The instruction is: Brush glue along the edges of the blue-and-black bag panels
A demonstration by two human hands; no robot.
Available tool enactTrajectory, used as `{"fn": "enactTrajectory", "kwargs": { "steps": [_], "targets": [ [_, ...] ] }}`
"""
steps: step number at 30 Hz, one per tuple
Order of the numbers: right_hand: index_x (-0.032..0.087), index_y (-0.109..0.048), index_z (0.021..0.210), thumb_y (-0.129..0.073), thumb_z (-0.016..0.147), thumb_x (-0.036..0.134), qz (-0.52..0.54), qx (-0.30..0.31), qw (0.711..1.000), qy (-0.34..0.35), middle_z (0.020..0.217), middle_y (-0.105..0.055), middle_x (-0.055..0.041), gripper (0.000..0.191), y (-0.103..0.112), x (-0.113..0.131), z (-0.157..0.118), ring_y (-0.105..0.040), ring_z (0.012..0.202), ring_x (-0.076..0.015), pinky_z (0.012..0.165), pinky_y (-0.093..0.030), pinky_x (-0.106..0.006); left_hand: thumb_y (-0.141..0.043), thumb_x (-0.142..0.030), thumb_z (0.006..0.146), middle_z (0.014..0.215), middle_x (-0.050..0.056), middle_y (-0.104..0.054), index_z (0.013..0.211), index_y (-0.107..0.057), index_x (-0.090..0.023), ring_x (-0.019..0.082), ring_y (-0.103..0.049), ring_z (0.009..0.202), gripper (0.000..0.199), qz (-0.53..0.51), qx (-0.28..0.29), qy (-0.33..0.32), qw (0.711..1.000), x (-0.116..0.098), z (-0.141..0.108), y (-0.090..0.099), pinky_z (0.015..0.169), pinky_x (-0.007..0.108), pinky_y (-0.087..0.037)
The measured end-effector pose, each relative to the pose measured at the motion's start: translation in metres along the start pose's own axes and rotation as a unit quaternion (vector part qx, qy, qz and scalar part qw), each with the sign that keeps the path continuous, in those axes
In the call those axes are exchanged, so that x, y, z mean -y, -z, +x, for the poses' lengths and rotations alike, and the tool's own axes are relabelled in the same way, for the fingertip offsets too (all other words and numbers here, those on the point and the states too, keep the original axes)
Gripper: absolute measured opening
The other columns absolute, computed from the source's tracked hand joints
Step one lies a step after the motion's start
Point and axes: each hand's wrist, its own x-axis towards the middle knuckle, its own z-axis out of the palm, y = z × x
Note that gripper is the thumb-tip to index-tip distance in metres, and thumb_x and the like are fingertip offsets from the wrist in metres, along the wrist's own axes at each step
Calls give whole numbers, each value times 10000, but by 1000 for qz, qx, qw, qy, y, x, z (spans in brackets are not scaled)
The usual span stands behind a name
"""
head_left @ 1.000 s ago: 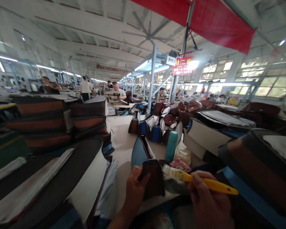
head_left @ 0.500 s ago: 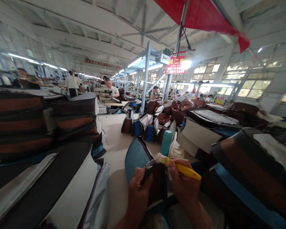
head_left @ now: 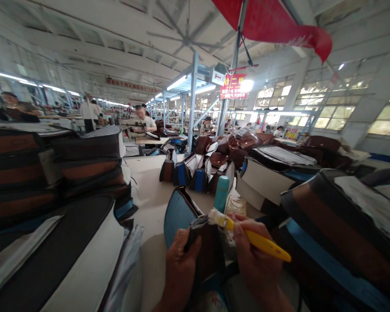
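My left hand (head_left: 181, 264) is closed on the near edge of a bag (head_left: 181, 214) with a blue side panel and a dark brown end, pinching its dark rim between thumb and fingers. In my right hand (head_left: 255, 249) is a brush (head_left: 258, 242) with a yellow handle. Its whitish, clotted bristles touch or hover just over the bag's top edge; which of the two I cannot tell. Behind the brush stands a teal bottle (head_left: 221, 193), and beside it a pale, smeared container (head_left: 236, 206), partly hidden by my right hand.
Stacked dark and brown bag pieces (head_left: 84, 162) rise on the left, with a large black-and-white panel (head_left: 74, 255) in front. More stacked bags (head_left: 338, 216) crowd the right. Several small bags (head_left: 199, 178) stand at the back of the white table (head_left: 149, 190). A person (head_left: 145, 121) sits farther off.
The brush handle has tipped lower toward the right, and the bristles now sit over the bag's dark edge. The whole view has shifted slightly; my left hand keeps its hold.
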Motion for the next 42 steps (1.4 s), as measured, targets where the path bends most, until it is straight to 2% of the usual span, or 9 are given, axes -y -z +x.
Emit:
{"fn": "enactTrajectory", "kwargs": {
  "steps": [3, 9, 14, 19, 22, 27, 31, 36, 42],
  "targets": [
    [245, -648, 943, -632, 927, 226, 2, 44, 999, 10, 881, -710, -29, 29, -4, -2, -3, -677, 1028, -247, 968, -532, -450, -643, -430, 896, 892, 16, -633, 848, -650, -201, 204, -590, 861, 234, -8, 10, 8, 1000, -2, 1, 0, 775, 270, -492],
    [218, -646, 919, -636, 933, 280, -14, -22, 999, -35, 977, -714, -76, 65, -7, 8, 0, -696, 970, -246, 946, -552, -452, -619, -425, 917, 866, 22, -630, 853, -682, -207, 207, -605, 841, 235, 29, 36, -9, 999, -6, -1, 0, 794, 285, -509],
    [218, -646, 894, -617, 937, 274, -42, 37, 998, 20, 843, -715, -52, 77, -5, 6, 3, -707, 940, -230, 940, -568, -413, -577, -321, 955, 887, 27, -660, 1027, -724, -212, 188, -650, 835, 196, 114, 19, -137, 984, -10, 2, 1, 770, 267, -541],
    [211, -640, 872, -642, 926, 287, -49, -28, 998, -2, 944, -740, -62, 93, 20, 18, 19, -731, 884, -201, 797, -610, -296, -479, -138, 997, 863, 44, -629, 1102, -646, -135, 144, -629, 769, 197, 282, -28, -366, 887, -10, 6, 4, 705, 230, -537],
    [220, -634, 878, -641, 928, 248, -3, -10, 1000, 8, 843, -715, -18, 57, 30, 34, 27, -732, 929, -189, 789, -599, -248, -469, -95, 991, 829, 49, -621, 1108, -626, -127, 165, -587, 721, 198, 335, -30, -432, 837, -7, 4, 2, 671, 278, -505],
    [225, -602, 901, -586, 934, 161, 1, 130, 989, 65, 825, -665, -4, 73, 31, 39, 30, -699, 902, -180, 885, -572, -336, -522, -82, 970, 764, 44, -592, 963, -623, -137, 187, -521, 678, 115, 363, -8, -464, 808, -9, 0, -5, 623, 315, -420],
    [214, -539, 856, -526, 921, 83, -49, 283, 945, 154, 738, -595, 18, 147, 39, 33, 35, -646, 767, -156, 971, -511, -423, -516, -79, 971, 747, 44, -568, 904, -608, -138, 185, -504, 671, 129, 372, 1, -467, 802, -8, -1, -8, 626, 314, -405],
    [219, -537, 906, -532, 935, 80, -56, 250, 954, 154, 791, -622, 5, 143, 47, 34, 40, -657, 951, -171, 987, -492, -380, -537, -79, 962, 740, 35, -565, 883, -600, -138, 181, -498, 667, 116, 369, 17, -478, 797, -3, -5, -13, 630, 323, -396],
    [198, -534, 890, -525, 919, 85, -79, 281, 932, 217, 753, -612, -3, 116, 35, 24, 40, -634, 750, -158, 927, -524, -416, -532, -70, 955, 729, 38, -562, 863, -600, -138, 187, -498, 662, 133, 368, 18, -480, 796, -3, -6, -13, 617, 332, -389]
  ]
}}
